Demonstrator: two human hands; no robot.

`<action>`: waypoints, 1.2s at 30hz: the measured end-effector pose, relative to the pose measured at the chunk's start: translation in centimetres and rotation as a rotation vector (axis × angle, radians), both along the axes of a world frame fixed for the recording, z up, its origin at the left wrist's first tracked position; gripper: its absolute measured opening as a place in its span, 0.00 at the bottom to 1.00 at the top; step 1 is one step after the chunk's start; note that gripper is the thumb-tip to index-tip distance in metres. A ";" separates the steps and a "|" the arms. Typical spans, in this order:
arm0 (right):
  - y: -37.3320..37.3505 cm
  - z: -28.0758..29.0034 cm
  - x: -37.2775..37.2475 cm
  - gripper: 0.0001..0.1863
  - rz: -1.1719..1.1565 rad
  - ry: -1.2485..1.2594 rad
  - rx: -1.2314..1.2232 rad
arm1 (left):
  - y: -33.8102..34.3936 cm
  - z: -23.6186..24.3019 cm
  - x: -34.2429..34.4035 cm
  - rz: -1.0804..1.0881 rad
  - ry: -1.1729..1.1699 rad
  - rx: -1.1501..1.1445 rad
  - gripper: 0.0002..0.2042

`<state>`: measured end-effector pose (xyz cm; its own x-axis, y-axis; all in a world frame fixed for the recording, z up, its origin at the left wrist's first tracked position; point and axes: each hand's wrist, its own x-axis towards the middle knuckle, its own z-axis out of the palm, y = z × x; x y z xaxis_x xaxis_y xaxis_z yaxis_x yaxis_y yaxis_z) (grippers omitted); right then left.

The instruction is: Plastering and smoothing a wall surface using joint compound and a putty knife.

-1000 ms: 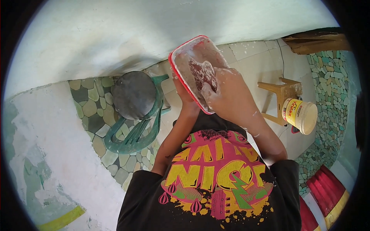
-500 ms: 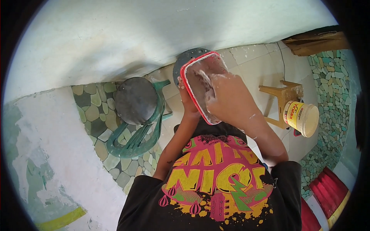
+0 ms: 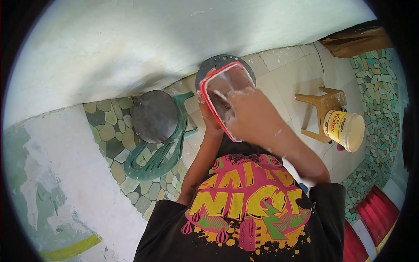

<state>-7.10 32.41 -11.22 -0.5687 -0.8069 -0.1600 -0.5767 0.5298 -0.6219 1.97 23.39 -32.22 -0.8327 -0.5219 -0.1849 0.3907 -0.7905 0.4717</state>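
My left hand [image 3: 209,117] is wrapped round the outer left side of a red-rimmed rectangular tub [image 3: 204,85], which tilts in front of my chest. Pale residue coats the tub's rim and inner walls. My right hand [image 3: 249,112] reaches into the tub from the right, its fingers bent and smeared with the pale stuff. A thin whitish edge [image 3: 221,95] sticks out ahead of those fingers; whether it is a tool or a coated finger, I cannot make out. Behind the tub, partly hidden by it, is a dark grey round top with holes [image 3: 224,59].
Left of me, a green plastic chair [image 3: 146,168] stands with a dark round object [image 3: 155,116] over it. On the right are a tan plastic stool [image 3: 327,105] and a white-and-yellow bucket [image 3: 345,129]. A pale wall [image 3: 144,43] rises ahead; cardboard [image 3: 360,41] lies far right.
The tub has shifted slightly left with my left hand. My right hand has moved a little left and down inside it, and its blur has lessened.
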 end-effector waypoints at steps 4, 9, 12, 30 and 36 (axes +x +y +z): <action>0.0 0.5 -0.6 0.11 -0.009 -0.013 0.046 | 0.9 2.5 -0.8 0.005 0.035 0.043 0.32; 1.1 -0.5 0.4 0.11 0.084 0.023 -0.096 | 1.1 2.3 -1.4 0.030 -0.007 -0.055 0.33; 1.4 0.3 0.1 0.12 0.056 0.007 -0.031 | 1.5 2.3 -1.4 0.058 -0.147 -0.154 0.36; 2.8 0.1 -0.9 0.09 -0.041 -0.048 -0.064 | 2.0 9.7 -4.3 0.058 -0.311 -0.219 0.39; 3.7 1.7 0.2 0.09 -0.082 -0.058 -0.144 | 1.9 7.6 -4.0 0.057 0.023 -0.331 0.40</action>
